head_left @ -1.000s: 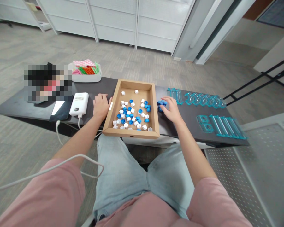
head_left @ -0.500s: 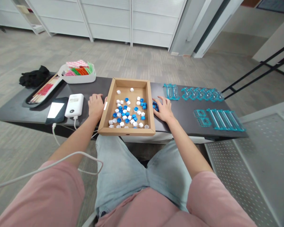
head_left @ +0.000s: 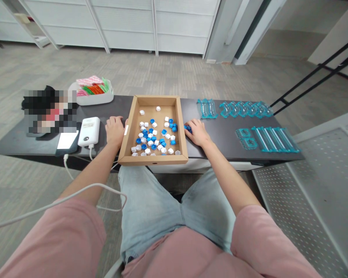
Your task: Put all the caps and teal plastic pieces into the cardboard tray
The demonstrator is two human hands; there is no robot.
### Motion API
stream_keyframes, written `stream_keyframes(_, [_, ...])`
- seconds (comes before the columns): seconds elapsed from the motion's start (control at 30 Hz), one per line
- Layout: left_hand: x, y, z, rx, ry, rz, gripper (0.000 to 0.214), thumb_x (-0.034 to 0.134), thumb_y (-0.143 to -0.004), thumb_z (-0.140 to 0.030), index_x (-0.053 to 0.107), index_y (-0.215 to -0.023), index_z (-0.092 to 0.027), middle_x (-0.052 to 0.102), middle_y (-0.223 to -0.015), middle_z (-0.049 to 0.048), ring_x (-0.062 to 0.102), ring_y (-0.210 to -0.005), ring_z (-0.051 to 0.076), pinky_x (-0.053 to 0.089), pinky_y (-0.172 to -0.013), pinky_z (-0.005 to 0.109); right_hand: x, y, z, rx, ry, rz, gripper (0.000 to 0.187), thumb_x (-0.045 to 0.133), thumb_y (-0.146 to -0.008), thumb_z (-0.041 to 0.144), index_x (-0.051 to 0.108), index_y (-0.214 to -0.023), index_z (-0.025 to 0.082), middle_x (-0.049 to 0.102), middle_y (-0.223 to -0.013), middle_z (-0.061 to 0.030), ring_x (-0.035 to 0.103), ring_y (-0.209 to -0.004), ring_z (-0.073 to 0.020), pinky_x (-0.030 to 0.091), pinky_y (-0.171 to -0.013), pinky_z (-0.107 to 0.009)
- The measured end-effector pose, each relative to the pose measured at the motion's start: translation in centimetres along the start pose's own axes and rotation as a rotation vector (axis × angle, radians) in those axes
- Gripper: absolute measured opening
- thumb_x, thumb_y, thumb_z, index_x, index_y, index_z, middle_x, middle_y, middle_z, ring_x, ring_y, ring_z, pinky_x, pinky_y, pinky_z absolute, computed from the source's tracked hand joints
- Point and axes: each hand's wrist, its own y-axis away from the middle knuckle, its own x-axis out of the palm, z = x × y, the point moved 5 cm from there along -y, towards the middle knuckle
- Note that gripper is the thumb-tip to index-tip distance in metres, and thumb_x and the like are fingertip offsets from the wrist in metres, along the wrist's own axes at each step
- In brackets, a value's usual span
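A shallow cardboard box (head_left: 155, 101) sits on the dark table in front of me. Scattered inside it are several small white hexagonal pieces (head_left: 142, 112) and blue hexagonal pieces (head_left: 164, 132). Beside the box's left wall rests my left hand (head_left: 115, 131), its fingers stretched forward and holding nothing, with the thumb near the wall. My right hand (head_left: 197, 132) lies on the table by the right wall. Its fingers curl over a small cluster of blue hexagonal pieces (head_left: 187, 128) outside the box, partly hiding them.
On the right lie clear teal plastic parts (head_left: 245, 109), a teal rack-like part (head_left: 275, 139) and two small square ones (head_left: 246, 139). To the left are a white power bank (head_left: 89, 132) with a cable, a phone (head_left: 67, 139) and a white basket (head_left: 95, 99) of colourful strips.
My right hand's fingers have drawn in over the blue hexagonal pieces, covering more of them. My left hand stays beside the box. The whole view has shifted slightly.
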Motion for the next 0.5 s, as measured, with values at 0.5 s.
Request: stream_keyframes(0.5, [0.4, -0.4, 0.4, 0.017, -0.002, -0.03, 0.063, 0.025, -0.119, -0.036, 0.064, -0.16, -0.008, 0.057, -0.163, 0.0324, 0.054, -0.151, 0.047, 0.046, -0.127, 0.057, -0.6, -0.3, -2.3, 0.074, -0.241, -0.235, 0.04, 0.054, -0.112, 0.051, 0.079, -0.125, 0.023, 0.079, -0.122, -0.0176, 0.068, -0.12, -0.0384, 0.053, -0.115, -0.056])
